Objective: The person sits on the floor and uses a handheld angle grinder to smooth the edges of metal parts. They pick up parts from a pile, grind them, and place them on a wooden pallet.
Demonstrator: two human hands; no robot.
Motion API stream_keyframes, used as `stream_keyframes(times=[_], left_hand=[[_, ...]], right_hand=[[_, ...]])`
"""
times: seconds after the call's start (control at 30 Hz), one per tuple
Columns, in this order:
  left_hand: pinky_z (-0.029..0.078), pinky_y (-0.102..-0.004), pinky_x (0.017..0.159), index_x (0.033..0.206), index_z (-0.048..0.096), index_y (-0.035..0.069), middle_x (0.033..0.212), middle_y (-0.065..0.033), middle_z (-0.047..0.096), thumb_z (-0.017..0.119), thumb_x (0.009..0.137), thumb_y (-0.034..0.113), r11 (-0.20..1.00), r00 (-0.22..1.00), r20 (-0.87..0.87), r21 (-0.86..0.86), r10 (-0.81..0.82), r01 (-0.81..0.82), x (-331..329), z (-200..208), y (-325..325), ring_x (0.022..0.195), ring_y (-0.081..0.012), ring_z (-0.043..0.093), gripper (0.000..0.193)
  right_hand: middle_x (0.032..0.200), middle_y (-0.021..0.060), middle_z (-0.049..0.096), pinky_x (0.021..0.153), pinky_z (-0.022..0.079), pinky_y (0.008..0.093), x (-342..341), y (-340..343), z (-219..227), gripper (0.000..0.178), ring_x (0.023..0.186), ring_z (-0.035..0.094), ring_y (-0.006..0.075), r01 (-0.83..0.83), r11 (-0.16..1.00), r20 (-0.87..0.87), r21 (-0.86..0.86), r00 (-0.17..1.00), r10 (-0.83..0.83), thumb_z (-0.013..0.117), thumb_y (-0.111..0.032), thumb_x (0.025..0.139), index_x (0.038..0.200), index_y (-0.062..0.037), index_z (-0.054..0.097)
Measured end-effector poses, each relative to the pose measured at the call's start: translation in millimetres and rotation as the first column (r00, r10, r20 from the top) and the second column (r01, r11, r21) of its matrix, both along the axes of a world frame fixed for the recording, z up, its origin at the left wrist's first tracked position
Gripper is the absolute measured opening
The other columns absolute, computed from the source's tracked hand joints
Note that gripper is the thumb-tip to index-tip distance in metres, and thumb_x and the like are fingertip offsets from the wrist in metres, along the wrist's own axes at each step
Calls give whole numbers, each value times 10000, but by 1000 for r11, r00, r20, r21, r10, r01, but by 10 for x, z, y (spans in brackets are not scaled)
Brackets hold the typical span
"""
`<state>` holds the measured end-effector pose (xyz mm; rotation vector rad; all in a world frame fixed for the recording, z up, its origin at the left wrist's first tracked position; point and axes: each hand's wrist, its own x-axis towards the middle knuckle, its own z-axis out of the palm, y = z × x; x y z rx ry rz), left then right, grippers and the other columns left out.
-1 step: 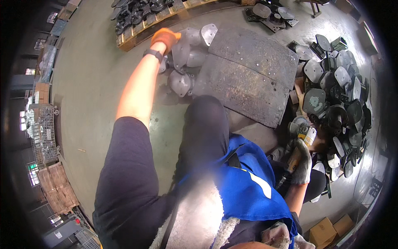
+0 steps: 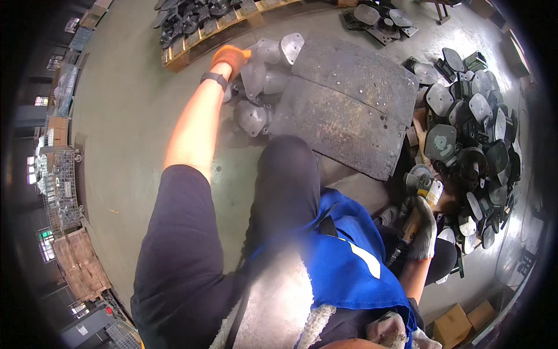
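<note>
My left hand (image 2: 231,59), in an orange glove, reaches far forward with its fingers curled at the upper edge of a grey oval-plated metal part (image 2: 253,78). The fingertips are partly hidden, and the plate seems gripped between them. Around it stand more such parts, among them a rounded plate (image 2: 251,118) with holes and a paler plate (image 2: 292,47). Low on the right, my right hand (image 2: 424,230), in a whitish knit glove, is closed round the body of an angle grinder (image 2: 430,191). The grinder's disc points away from me, beside the right-hand heap.
A dark, worn board (image 2: 343,110) lies between the two groups of parts. On the right is a large heap of plated metal parts (image 2: 480,107). A loaded wooden pallet (image 2: 212,34) stands at the far left; cardboard boxes (image 2: 453,326) are at the lower right.
</note>
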<state>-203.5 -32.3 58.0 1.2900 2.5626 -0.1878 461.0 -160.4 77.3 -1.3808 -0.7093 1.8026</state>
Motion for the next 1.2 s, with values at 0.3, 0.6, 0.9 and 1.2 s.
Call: stream_keyframes(times=[0.3, 0.6, 0.9, 1.2], left_hand=[[527, -434, 948, 1265, 686, 138, 1303, -138, 694, 550, 1004, 460, 978, 978, 87, -107, 188, -178, -892, -2061, -126, 1179, -340, 677, 437], [547, -442, 924, 1175, 747, 75, 1217, -200, 715, 617, 935, 473, 953, 952, 73, -81, 297, -291, -746, -1485, -509, 1150, -384, 682, 482], [518, -462, 999, 1224, 722, 47, 1281, -223, 690, 737, 877, 527, 923, 916, 111, -14, 384, -385, -1086, -1949, -931, 1211, -404, 652, 593], [499, -461, 1023, 1201, 702, 53, 1308, -239, 655, 628, 919, 413, 868, 872, 423, 304, 247, -394, 45, -1471, -1759, 1237, -431, 604, 463]], right_hand=[[1006, 84, 706, 755, 595, 297, 280, 72, -455, 324, 844, 705, 198, -608, 762, 795, 222, 565, 219, 670, -225, 995, 1236, -22, 595], [971, 82, 703, 724, 581, 291, 169, 45, -480, 281, 797, 690, 187, -519, 836, 703, 179, 662, 260, 663, -222, 989, 1181, -20, 622], [971, 63, 715, 742, 582, 290, 404, -10, -789, 264, 834, 700, 181, -573, 794, 729, 204, 631, 268, 686, -222, 968, 1148, -32, 659], [977, 58, 697, 725, 579, 280, -418, -69, 261, 354, 829, 692, 177, -6, 990, -23, -139, 1000, 3, 690, -170, 944, 1267, -60, 596]])
